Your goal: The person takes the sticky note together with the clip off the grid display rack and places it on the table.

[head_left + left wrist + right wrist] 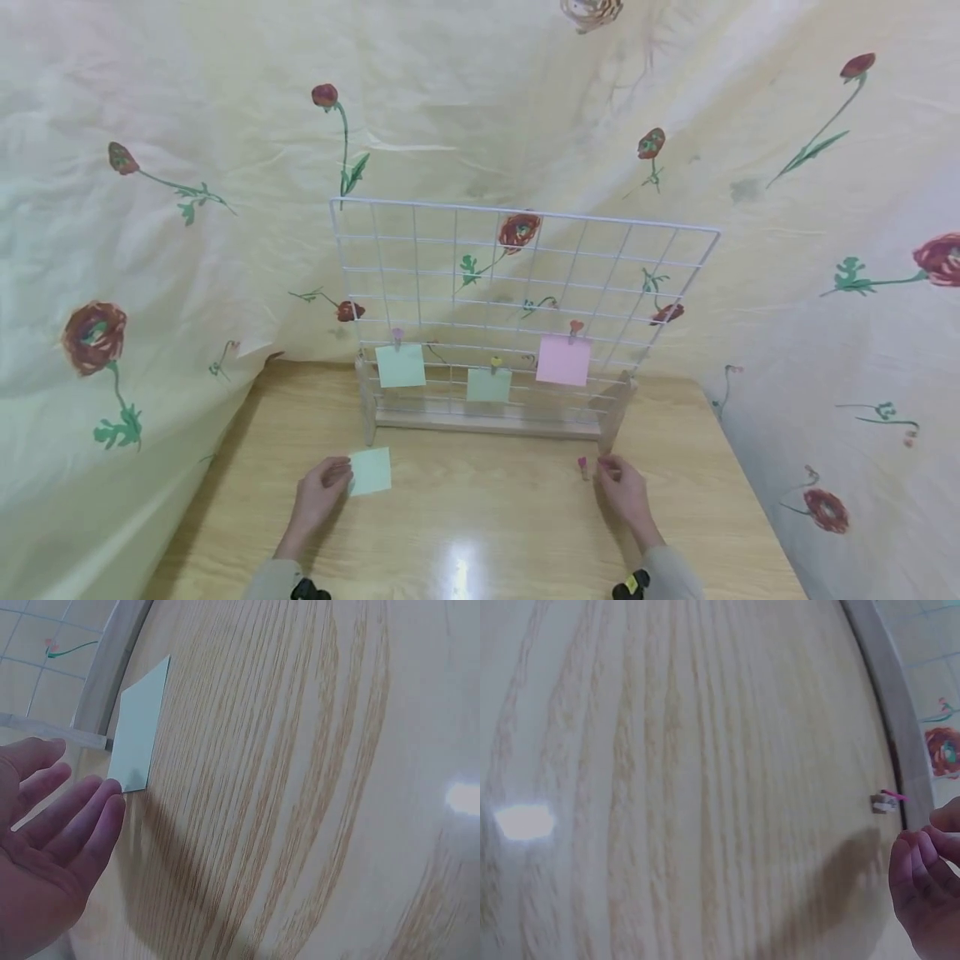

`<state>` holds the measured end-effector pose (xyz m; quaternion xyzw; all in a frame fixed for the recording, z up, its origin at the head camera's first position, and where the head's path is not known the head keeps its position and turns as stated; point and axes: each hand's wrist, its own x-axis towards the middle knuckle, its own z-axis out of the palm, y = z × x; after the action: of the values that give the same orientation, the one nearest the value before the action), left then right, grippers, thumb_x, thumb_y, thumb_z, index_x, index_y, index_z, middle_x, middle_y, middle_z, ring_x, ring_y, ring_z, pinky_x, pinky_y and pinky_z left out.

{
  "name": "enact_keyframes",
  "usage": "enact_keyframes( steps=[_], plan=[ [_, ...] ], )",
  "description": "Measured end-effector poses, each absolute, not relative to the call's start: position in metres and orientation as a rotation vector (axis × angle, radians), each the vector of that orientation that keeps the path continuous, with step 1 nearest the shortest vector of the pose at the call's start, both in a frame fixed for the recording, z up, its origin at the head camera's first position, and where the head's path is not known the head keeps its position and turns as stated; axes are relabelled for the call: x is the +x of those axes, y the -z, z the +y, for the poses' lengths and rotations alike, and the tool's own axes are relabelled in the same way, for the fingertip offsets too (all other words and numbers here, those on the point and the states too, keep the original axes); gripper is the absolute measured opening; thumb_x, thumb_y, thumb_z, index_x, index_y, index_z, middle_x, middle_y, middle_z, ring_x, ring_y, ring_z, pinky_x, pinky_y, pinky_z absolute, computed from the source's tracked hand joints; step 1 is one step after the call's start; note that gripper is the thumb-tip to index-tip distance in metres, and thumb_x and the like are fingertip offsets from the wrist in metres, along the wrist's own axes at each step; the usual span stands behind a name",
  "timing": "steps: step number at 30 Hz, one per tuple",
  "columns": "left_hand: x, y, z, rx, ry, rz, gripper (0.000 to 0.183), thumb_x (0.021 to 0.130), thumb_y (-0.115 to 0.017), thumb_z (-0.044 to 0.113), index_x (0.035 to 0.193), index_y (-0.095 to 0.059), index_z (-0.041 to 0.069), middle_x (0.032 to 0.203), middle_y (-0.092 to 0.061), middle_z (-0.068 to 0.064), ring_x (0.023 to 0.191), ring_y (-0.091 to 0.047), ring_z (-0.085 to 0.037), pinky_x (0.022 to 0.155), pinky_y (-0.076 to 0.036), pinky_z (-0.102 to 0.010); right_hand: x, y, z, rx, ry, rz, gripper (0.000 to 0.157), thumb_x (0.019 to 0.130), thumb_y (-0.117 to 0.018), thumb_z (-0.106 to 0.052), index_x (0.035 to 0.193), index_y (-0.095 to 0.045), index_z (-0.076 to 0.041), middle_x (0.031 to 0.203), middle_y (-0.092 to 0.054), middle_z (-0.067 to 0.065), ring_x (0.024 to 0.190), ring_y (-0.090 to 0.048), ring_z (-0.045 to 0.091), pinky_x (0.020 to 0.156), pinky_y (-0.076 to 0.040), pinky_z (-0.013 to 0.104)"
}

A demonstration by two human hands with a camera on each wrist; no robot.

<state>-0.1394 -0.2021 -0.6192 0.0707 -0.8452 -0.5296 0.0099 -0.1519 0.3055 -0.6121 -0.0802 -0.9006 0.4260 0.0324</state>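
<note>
On the left of the table lies a pale green paper note [371, 472]. My left hand [321, 493] is at its left edge, the fingertips right at one corner of the note [140, 735] in the left wrist view, with the thumb apart from it. On the right a small clip with a pink top [583, 468] lies on the table near the rack. My right hand [624, 492] hovers just right of that clip, fingers loosely bent and thumb close to the fingertips. The right wrist view shows the clip [886, 802] beyond the fingertips, with nothing visible in the hand.
A white wire grid rack [517, 287] on a wooden base [487, 423] stands at the back. Clipped to it are a pale green note [401, 367], a smaller green note [489, 387] and a pink note [562, 362]. Floral cloth [187, 275] surrounds the table [487, 492].
</note>
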Motion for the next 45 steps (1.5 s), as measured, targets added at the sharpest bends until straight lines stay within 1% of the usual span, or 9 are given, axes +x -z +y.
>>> enact_keyframes(
  steps=[3, 9, 17, 20, 25, 27, 29, 35, 45],
  plan=[
    [-0.141, 0.619, -0.201, 0.192, 1.636, -2.616, 0.028, 0.092, -0.063, 0.003, 0.118, -0.059, -0.006, 0.115, -0.063, -0.023, 0.106, -0.061, -0.037, 0.091, -0.051, -0.045, -0.151, 0.604, 0.304, -0.245, -1.329, -2.745, 0.026, 0.095, -0.056, -0.004, 0.117, -0.056, 0.011, 0.106, -0.062, 0.025, 0.096, -0.061, 0.038, 0.078, -0.056, 0.041],
    [-0.141, 0.619, -0.195, 0.166, 1.635, -2.586, 0.025, 0.089, -0.065, 0.001, 0.113, -0.062, -0.005, 0.11, -0.065, -0.022, 0.101, -0.063, -0.037, 0.088, -0.053, -0.046, -0.149, 0.592, 0.304, -0.208, -1.35, -2.702, 0.028, 0.094, -0.057, 0.0, 0.119, -0.056, 0.011, 0.107, -0.062, 0.026, 0.091, -0.063, 0.035, 0.066, -0.056, 0.026],
    [-0.141, 0.619, -0.192, 0.188, 1.658, -2.568, 0.025, 0.089, -0.065, 0.001, 0.114, -0.062, -0.004, 0.11, -0.065, -0.021, 0.101, -0.063, -0.036, 0.088, -0.053, -0.044, -0.156, 0.577, 0.303, -0.057, -1.294, -2.634, 0.023, 0.092, -0.058, 0.004, 0.113, -0.059, 0.011, 0.104, -0.062, 0.025, 0.087, -0.062, 0.036, 0.064, -0.054, 0.022],
    [-0.141, 0.618, -0.19, 0.212, 1.669, -2.556, 0.024, 0.09, -0.065, 0.002, 0.113, -0.063, -0.003, 0.11, -0.066, -0.019, 0.1, -0.064, -0.035, 0.087, -0.054, -0.042, -0.162, 0.567, 0.302, -0.005, -1.269, -2.61, 0.023, 0.091, -0.058, 0.005, 0.113, -0.058, 0.012, 0.104, -0.061, 0.026, 0.089, -0.062, 0.04, 0.066, -0.055, 0.024],
    [-0.142, 0.617, -0.187, 0.177, 1.675, -2.516, 0.021, 0.089, -0.065, -0.002, 0.11, -0.063, -0.004, 0.106, -0.067, -0.02, 0.097, -0.065, -0.035, 0.083, -0.055, -0.039, -0.171, 0.548, 0.298, 0.0, -1.257, -2.61, 0.025, 0.094, -0.057, 0.0, 0.117, -0.058, 0.009, 0.11, -0.06, 0.025, 0.096, -0.06, 0.041, 0.075, -0.057, 0.038],
    [-0.142, 0.616, -0.186, 0.153, 1.676, -2.499, 0.021, 0.088, -0.065, -0.003, 0.109, -0.064, -0.005, 0.105, -0.067, -0.021, 0.096, -0.065, -0.036, 0.083, -0.055, -0.037, -0.175, 0.54, 0.296, -0.005, -1.27, -2.607, 0.025, 0.095, -0.057, -0.002, 0.118, -0.058, 0.008, 0.112, -0.06, 0.025, 0.099, -0.059, 0.04, 0.078, -0.056, 0.04],
    [-0.142, 0.616, -0.184, 0.149, 1.676, -2.49, 0.02, 0.087, -0.066, -0.004, 0.107, -0.064, -0.004, 0.104, -0.067, -0.019, 0.096, -0.066, -0.035, 0.082, -0.056, -0.035, -0.178, 0.534, 0.293, -0.002, -1.284, -2.601, 0.025, 0.096, -0.056, -0.004, 0.118, -0.058, 0.008, 0.112, -0.06, 0.024, 0.1, -0.059, 0.039, 0.08, -0.055, 0.036],
    [-0.146, 0.615, -0.178, 0.067, 1.704, -2.463, 0.019, 0.087, -0.066, -0.005, 0.106, -0.064, -0.006, 0.104, -0.067, -0.021, 0.097, -0.065, -0.037, 0.083, -0.055, -0.035, -0.188, 0.515, 0.288, 0.036, -1.326, -2.56, 0.027, 0.096, -0.055, -0.003, 0.12, -0.056, 0.008, 0.112, -0.059, 0.024, 0.1, -0.059, 0.038, 0.077, -0.049, 0.016],
    [-0.155, 0.612, -0.164, 0.035, 1.781, -2.454, 0.023, 0.086, -0.066, -0.005, 0.109, -0.063, -0.006, 0.106, -0.066, -0.02, 0.098, -0.064, -0.035, 0.084, -0.055, -0.036, -0.198, 0.491, 0.279, 0.093, -1.386, -2.482, 0.026, 0.097, -0.053, -0.002, 0.121, -0.056, 0.008, 0.113, -0.06, 0.025, 0.101, -0.059, 0.036, 0.079, -0.049, 0.013]
  ],
)
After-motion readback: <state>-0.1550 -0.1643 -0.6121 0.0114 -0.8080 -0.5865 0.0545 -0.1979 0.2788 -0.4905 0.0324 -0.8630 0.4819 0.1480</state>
